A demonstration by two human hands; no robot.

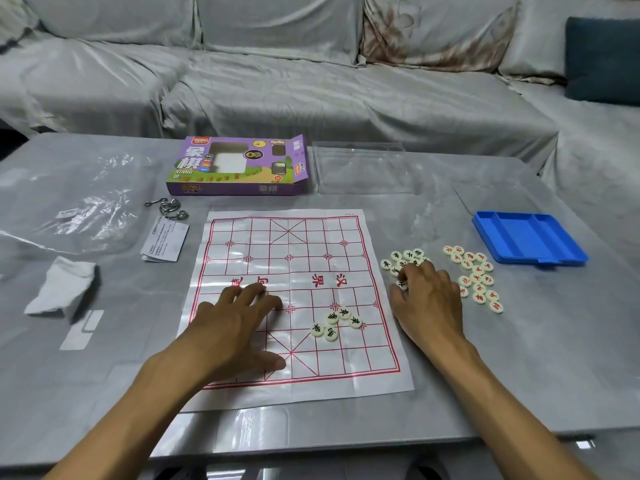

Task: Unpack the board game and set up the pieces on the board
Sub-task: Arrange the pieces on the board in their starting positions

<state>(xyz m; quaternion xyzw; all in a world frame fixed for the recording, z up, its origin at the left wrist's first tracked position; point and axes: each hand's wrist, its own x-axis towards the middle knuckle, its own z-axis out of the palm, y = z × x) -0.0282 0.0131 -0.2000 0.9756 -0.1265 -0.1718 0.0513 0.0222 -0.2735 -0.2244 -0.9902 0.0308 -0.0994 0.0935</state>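
Left hand (239, 327): lower centre-left of frame, palm down, fingers spread and straight, lying flat.
Right hand (427, 299): centre-right, knuckles up, fingers curled downward, fingertips hidden.
Forearms: bare, entering from bottom edge.

Glossy plastic-film board (311, 237), smooth cream pieces (334, 323), blue plastic tray (526, 237), glossy grey table (485, 375)

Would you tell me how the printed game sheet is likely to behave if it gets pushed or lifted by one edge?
The board sheet looks thin and glossy with fold creases, so it would probably flop instead of staying flat. It may slide on the smooth table; the left hand lies flat on it, perhaps steadying it. Lifting it would likely spill the five pieces.
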